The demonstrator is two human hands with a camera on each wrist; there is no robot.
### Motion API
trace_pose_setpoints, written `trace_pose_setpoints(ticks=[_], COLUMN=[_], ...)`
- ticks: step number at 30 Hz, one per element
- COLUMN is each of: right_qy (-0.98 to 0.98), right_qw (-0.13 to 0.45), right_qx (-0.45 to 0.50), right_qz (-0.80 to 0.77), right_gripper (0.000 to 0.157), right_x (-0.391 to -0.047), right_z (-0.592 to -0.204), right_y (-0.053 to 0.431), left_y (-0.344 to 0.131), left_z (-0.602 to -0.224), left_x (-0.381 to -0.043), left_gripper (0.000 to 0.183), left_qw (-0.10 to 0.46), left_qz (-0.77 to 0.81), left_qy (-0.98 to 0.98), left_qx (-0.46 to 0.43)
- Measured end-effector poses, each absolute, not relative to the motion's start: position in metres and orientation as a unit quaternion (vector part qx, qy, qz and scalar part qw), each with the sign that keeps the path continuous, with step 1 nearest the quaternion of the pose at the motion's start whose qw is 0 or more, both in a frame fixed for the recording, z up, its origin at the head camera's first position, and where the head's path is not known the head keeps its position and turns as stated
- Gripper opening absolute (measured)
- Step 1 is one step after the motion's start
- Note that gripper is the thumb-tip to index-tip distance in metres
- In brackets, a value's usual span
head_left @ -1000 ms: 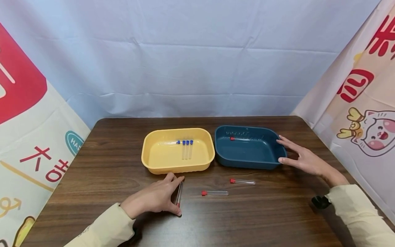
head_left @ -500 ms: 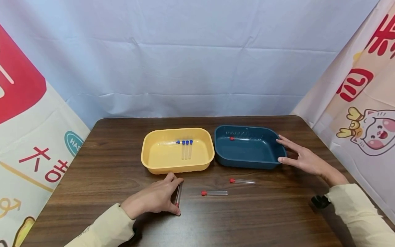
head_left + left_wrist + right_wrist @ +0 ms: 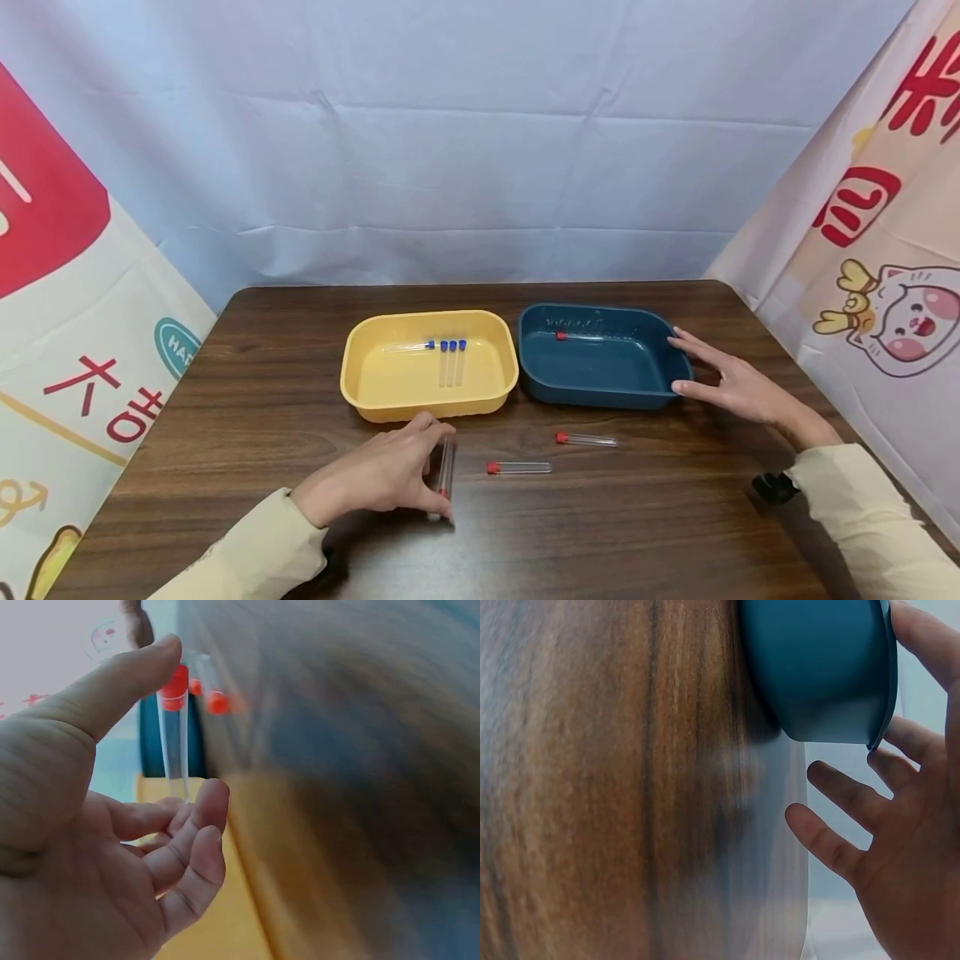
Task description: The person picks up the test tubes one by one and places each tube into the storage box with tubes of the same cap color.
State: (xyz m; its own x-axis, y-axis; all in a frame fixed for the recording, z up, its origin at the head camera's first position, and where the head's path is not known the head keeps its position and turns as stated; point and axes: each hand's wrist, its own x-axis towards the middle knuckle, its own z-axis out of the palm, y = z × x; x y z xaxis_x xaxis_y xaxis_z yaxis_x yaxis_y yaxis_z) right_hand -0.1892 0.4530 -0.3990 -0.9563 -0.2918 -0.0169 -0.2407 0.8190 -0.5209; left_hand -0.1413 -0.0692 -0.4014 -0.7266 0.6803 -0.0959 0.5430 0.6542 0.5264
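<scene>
My left hand (image 3: pixel 378 479) pinches a red-capped test tube (image 3: pixel 447 465) by its two ends, just in front of the yellow basin (image 3: pixel 427 412). In the left wrist view the thumb presses the red cap (image 3: pixel 175 688), and the fingers meet the tube's other end. My right hand (image 3: pixel 742 390) touches the right end of the dark blue basin (image 3: pixel 600 399) with straight, spread fingers. Two more red-capped test tubes, a nearer tube (image 3: pixel 521 468) and a farther tube (image 3: pixel 588 440), lie on the table. One red-capped tube (image 3: pixel 583 337) lies inside the blue basin.
Several blue-capped test tubes (image 3: pixel 452 367) lie in the yellow basin, which stands close beside the blue one. Both basins sit on a dark wooden table (image 3: pixel 600 525). A pale cloth (image 3: pixel 465 167) hangs behind it, with printed banners (image 3: pixel 892 300) at both sides.
My left hand has shifted slightly right with the test tube, which appears lifted off the table. The right hand keeps its place at the blue basin.
</scene>
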Motion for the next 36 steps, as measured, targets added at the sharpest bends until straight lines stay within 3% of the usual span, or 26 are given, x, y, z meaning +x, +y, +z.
trace_pose_setpoints(ticks=[11,22,36], right_qy=[0.955,0.953,0.950], right_qw=[0.042,0.046,0.049], right_qx=[-0.141,-0.138,-0.139], right_qz=[-0.260,-0.265,-0.275], right_gripper=[0.081,0.082,0.082], right_x=[-0.189,-0.188,-0.189], right_z=[-0.400,-0.398,-0.399], right_y=[0.454,0.454,0.455], left_y=[-0.038,-0.004,0.044], left_z=[-0.361,-0.338,-0.337], left_x=[-0.155,-0.191,-0.233], left_gripper=[0.088,0.093,0.094], left_qw=[0.094,0.094,0.079], left_qz=[0.255,0.280,0.248], left_qy=[0.888,0.894,0.907], left_qx=[0.372,0.336,0.332])
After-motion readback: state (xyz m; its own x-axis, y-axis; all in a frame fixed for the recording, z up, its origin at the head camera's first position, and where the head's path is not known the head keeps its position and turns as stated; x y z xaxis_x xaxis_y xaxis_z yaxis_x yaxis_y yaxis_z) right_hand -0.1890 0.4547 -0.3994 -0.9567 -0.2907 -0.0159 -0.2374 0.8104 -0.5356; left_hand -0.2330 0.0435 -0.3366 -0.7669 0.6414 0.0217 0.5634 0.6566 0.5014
